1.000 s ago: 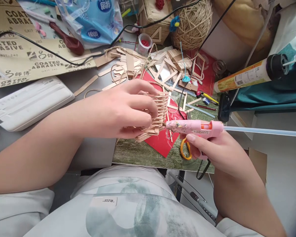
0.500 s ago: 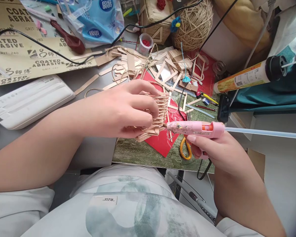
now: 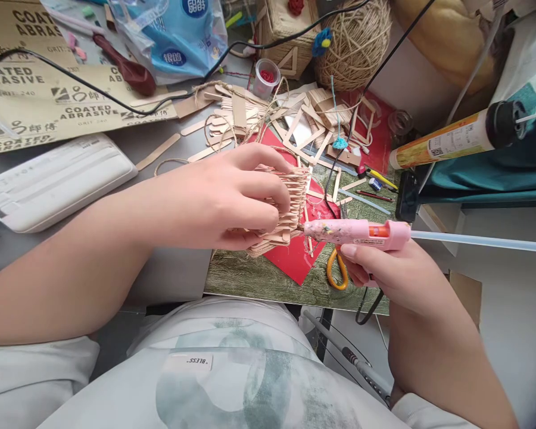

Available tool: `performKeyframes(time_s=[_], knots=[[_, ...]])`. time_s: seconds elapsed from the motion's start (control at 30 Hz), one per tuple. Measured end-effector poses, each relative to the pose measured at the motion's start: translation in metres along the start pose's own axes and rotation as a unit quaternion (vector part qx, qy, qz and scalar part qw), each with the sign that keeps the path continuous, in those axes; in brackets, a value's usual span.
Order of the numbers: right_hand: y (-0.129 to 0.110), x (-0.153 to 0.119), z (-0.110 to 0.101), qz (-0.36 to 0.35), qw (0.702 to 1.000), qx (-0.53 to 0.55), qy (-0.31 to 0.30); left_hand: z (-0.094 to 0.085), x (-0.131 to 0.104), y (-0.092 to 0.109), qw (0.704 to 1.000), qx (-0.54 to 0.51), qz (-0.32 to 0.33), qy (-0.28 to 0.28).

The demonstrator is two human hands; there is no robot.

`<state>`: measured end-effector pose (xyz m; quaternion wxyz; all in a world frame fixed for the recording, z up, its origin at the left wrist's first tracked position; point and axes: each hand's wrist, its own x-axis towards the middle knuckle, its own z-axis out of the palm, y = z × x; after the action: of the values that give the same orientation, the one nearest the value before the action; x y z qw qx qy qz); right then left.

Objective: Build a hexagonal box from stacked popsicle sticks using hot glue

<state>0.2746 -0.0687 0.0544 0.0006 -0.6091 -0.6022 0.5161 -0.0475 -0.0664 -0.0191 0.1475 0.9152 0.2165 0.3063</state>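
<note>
My left hand (image 3: 243, 199) is closed over a box of stacked craft sticks (image 3: 297, 193), its fingers curled on the top and near side. Much of the box is hidden beneath the palm. In my right hand (image 3: 375, 265) is a pink hot glue gun (image 3: 352, 231), held by its handle, with a long clear glue stick (image 3: 482, 239) jutting from the back. The nozzle points left and meets the lower right corner of the box, though I cannot tell if it touches. Red card (image 3: 290, 262) lies under the box.
Orange-handled scissors (image 3: 331, 275) lie just below the glue gun. Loose craft sticks (image 3: 239, 113) and a ball of twine (image 3: 355, 44) sit behind. A white power bank (image 3: 58, 182) is at left, a tall canister (image 3: 451, 140) at right. A black cable (image 3: 277, 44) crosses the table.
Both hands keep the same hold on the box and the glue gun. The whole view has shifted very slightly, with things appearing a little farther right.
</note>
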Motion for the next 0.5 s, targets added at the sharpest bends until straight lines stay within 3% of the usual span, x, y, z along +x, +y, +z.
performKeyframes(time_s=[0.1, 0.5], knots=[[0.0006, 0.0005, -0.0010, -0.002, 0.999, 0.026, -0.033, 0.0009, 0.0003, -0.0008, 1.000, -0.001, 0.003, 0.005], [0.0001, 0.0040, -0.0024, -0.009, 0.999, 0.018, -0.041, 0.0012, 0.0004, -0.0008, 0.999, -0.043, -0.029, 0.016]])
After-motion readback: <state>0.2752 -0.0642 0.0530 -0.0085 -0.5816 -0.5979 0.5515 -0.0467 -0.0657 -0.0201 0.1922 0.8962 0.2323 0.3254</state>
